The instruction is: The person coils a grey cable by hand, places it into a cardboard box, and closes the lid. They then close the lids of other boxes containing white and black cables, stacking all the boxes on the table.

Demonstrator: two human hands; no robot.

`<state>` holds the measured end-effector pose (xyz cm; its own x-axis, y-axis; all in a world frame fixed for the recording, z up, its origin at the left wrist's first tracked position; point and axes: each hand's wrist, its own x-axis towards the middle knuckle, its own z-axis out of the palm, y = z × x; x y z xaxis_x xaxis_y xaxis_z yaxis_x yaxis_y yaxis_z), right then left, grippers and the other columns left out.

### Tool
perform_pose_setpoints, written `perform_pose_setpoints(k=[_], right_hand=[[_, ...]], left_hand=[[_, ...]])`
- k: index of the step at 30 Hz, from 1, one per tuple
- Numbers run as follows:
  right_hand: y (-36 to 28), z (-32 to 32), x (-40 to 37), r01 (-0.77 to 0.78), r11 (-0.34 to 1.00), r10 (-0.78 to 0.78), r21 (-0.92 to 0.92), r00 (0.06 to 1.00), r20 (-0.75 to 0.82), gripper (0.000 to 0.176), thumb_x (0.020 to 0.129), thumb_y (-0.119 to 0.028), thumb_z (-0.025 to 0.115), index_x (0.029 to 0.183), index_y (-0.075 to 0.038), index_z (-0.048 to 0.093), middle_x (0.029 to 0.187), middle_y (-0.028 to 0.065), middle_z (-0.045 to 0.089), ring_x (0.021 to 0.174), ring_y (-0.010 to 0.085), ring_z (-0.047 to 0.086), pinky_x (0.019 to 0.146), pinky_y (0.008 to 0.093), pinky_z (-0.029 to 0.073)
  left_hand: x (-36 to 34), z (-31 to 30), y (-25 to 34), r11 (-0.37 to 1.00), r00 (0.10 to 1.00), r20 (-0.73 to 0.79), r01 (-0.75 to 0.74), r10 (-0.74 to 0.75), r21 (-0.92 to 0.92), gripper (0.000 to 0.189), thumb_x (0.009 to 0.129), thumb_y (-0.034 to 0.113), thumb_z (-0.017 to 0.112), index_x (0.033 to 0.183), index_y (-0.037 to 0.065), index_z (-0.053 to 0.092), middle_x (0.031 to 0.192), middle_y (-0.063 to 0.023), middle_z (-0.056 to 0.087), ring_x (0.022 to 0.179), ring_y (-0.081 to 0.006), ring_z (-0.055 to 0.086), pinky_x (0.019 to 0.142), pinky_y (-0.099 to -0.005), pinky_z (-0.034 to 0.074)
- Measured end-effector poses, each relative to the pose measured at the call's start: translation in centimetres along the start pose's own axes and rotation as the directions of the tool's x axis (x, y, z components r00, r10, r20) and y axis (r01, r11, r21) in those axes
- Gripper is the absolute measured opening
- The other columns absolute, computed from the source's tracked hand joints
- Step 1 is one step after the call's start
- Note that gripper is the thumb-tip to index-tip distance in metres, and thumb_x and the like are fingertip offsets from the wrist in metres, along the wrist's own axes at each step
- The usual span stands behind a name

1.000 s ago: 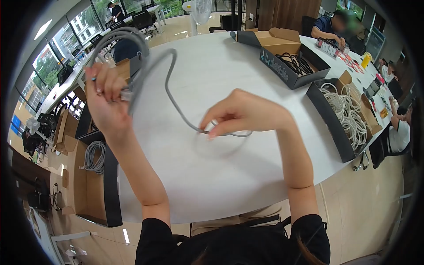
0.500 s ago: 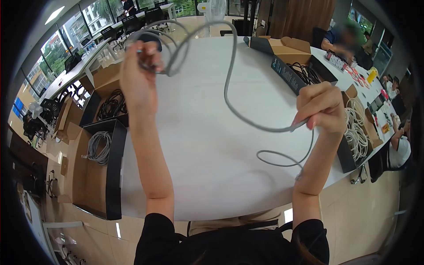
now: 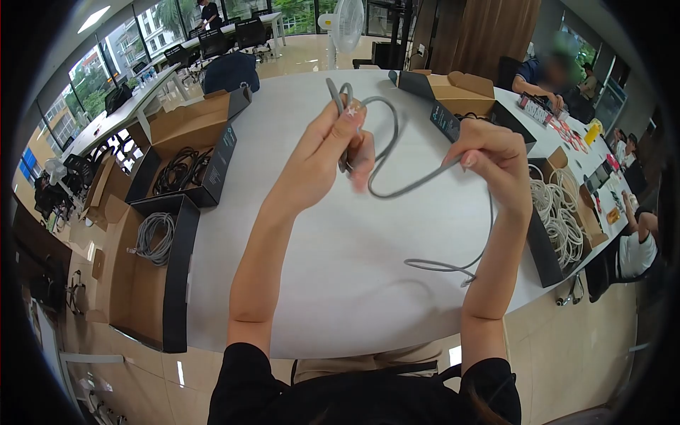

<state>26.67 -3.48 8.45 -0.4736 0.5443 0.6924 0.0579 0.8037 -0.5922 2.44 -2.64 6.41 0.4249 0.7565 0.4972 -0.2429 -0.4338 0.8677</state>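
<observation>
Loops of a grey cable (image 3: 407, 188) are gripped in my left hand (image 3: 324, 152), raised over the middle of the white table (image 3: 319, 283). My right hand (image 3: 496, 161) pinches the same cable between thumb and fingers, to the right. A curved stretch of cable sags between the two hands. From my right hand the cable's loose end hangs down and makes a loop beside my right forearm, low over the table; whether it touches the surface I cannot tell.
At the left, open boxes hold a grey cable coil (image 3: 155, 239) and black cables (image 3: 185, 170). On the right, one box holds white cables (image 3: 559, 212); another box (image 3: 460, 95) stands behind. A person (image 3: 545, 78) sits at the back right.
My left hand has moved right and down toward the middle, drawing the cable loops closer to my right hand. My right hand has shifted slightly left.
</observation>
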Motion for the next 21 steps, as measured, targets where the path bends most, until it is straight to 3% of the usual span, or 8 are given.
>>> perform_pose_setpoints(k=[5, 8, 11, 14, 15, 18, 19, 21], right_hand=[[-0.5, -2.0, -1.0, 0.007, 0.990, -0.032, -0.142, 0.984, -0.175, 0.009, 0.078, -0.002, 0.061, 0.079, 0.007, 0.064, 0.070, 0.0035, 0.053, 0.064, 0.0077, 0.042, 0.055, 0.0203, 0.029], [-0.8, -3.7, -1.8, 0.000, 0.968, -0.083, -0.250, 0.943, -0.323, 0.013, 0.083, -0.006, 0.059, 0.084, 0.006, 0.063, 0.071, 0.0019, 0.053, 0.065, 0.0071, 0.041, 0.057, 0.0193, 0.029], [0.4, -5.6, -3.0, 0.094, 0.974, -0.199, -0.208, 0.798, -0.569, 0.018, 0.090, -0.012, 0.053, 0.090, 0.004, 0.062, 0.067, -0.0011, 0.047, 0.061, 0.0055, 0.038, 0.057, 0.0192, 0.029], [1.1, -7.6, -3.6, 0.252, 0.962, -0.238, -0.107, 0.575, -0.783, 0.020, 0.092, -0.013, 0.051, 0.093, 0.004, 0.062, 0.066, -0.0013, 0.045, 0.059, 0.0047, 0.036, 0.057, 0.0190, 0.031], [1.2, -7.7, -3.5, 0.248, 0.963, -0.225, -0.109, 0.506, -0.832, 0.021, 0.092, -0.014, 0.051, 0.096, 0.004, 0.062, 0.068, -0.0012, 0.047, 0.058, 0.0040, 0.035, 0.057, 0.0189, 0.032], [2.6, -8.5, -3.5, 0.178, 0.951, -0.310, -0.254, 0.530, -0.789, 0.020, 0.091, -0.012, 0.053, 0.098, 0.004, 0.061, 0.069, -0.0012, 0.050, 0.060, 0.0039, 0.038, 0.056, 0.0193, 0.034], [3.0, -7.9, -3.2, 0.039, 0.953, -0.279, -0.299, 0.489, -0.826, 0.018, 0.090, -0.011, 0.055, 0.096, 0.004, 0.062, 0.073, -0.0007, 0.054, 0.063, 0.0041, 0.042, 0.056, 0.0191, 0.035], [3.9, -7.1, -2.6, -0.009, 0.938, -0.270, -0.348, 0.611, -0.744, 0.016, 0.089, -0.010, 0.056, 0.094, 0.003, 0.063, 0.077, 0.0002, 0.057, 0.065, 0.0044, 0.046, 0.056, 0.0188, 0.036]], left_hand=[[0.2, -0.5, -0.8, 0.995, 0.996, 0.075, -0.042, 0.049, -0.095, 0.032, 0.096, 0.039, 0.036, 0.097, 0.007, 0.040, 0.055, 0.0046, 0.032, 0.046, -0.0013, 0.027, 0.043, -0.0172, 0.017], [0.1, 0.1, -0.3, 0.971, 0.997, -0.049, -0.044, 0.057, 0.234, 0.033, 0.092, 0.039, 0.046, 0.094, 0.007, 0.042, 0.055, 0.0066, 0.032, 0.045, -0.0011, 0.026, 0.043, -0.0183, 0.017], [0.0, -0.5, 0.1, 0.994, 1.000, 0.013, 0.003, -0.004, 0.107, 0.030, 0.092, 0.035, 0.048, 0.088, 0.005, 0.048, 0.054, 0.0066, 0.034, 0.044, -0.0018, 0.025, 0.042, -0.0188, 0.022], [-0.4, -2.2, 0.4, 0.987, 0.922, 0.383, 0.111, -0.058, -0.119, 0.031, 0.092, 0.032, 0.049, 0.088, 0.002, 0.048, 0.052, 0.0071, 0.034, 0.042, -0.0011, 0.026, 0.040, -0.0186, 0.022], [-0.5, -2.4, 0.2, 0.974, 0.881, 0.472, 0.107, 0.000, -0.201, 0.031, 0.092, 0.032, 0.048, 0.085, 0.002, 0.047, 0.050, 0.0073, 0.033, 0.040, -0.0013, 0.025, 0.038, -0.0190, 0.021], [-1.2, -2.3, -0.3, 0.877, 0.757, 0.615, 0.121, 0.222, -0.464, 0.032, 0.094, 0.033, 0.044, 0.079, 0.004, 0.043, 0.045, 0.0078, 0.030, 0.034, -0.0023, 0.024, 0.035, -0.0204, 0.018], [-1.3, -2.2, 0.1, 0.818, 0.740, 0.601, 0.123, 0.302, -0.563, 0.034, 0.094, 0.035, 0.043, 0.077, 0.005, 0.041, 0.043, 0.0078, 0.029, 0.032, -0.0027, 0.022, 0.034, -0.0209, 0.017], [-1.4, -2.4, 1.1, 0.742, 0.717, 0.567, 0.105, 0.406, -0.663, 0.035, 0.095, 0.040, 0.036, 0.077, 0.010, 0.034, 0.040, 0.0084, 0.025, 0.027, -0.0046, 0.018, 0.034, -0.0213, 0.017]])
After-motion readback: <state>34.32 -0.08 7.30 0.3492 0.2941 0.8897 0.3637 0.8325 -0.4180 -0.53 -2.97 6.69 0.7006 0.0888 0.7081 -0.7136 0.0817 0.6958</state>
